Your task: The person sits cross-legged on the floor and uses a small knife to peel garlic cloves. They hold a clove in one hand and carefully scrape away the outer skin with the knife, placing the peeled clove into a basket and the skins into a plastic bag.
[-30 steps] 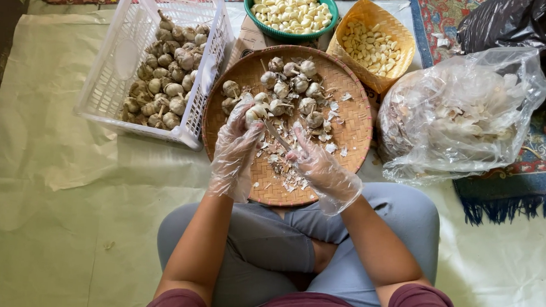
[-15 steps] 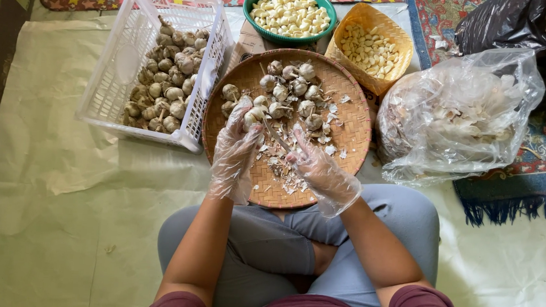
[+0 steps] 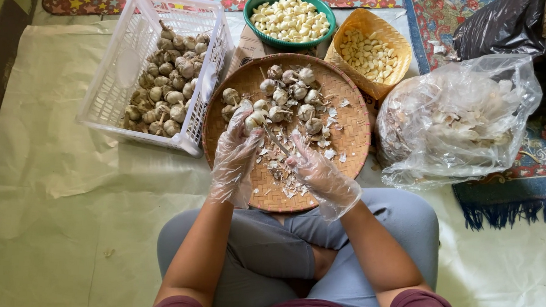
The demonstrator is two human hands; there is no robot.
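Pale floor sheet [image 3: 50, 178], woven round tray [image 3: 351, 120] on lap: gloved left hand [image 3: 238, 154] closed around garlic bulb [image 3: 254, 118], right hand [image 3: 316, 172] pinching small knife [image 3: 275, 141] at it, mid-peel; next likely needs careful prying of cloves.

- Left hand [image 3: 238, 148], in a clear plastic glove, grips a garlic bulb [image 3: 254, 119] over the round woven tray [image 3: 350, 136].
- Right hand [image 3: 315, 169], gloved too, holds a thin knife [image 3: 275, 141] pointing to ten o'clock, tip at the bulb.
- White crate [image 3: 123, 68] of bulbs at nine o'clock of the tray; green bowl [image 3: 257, 4] of peeled cloves at twelve.
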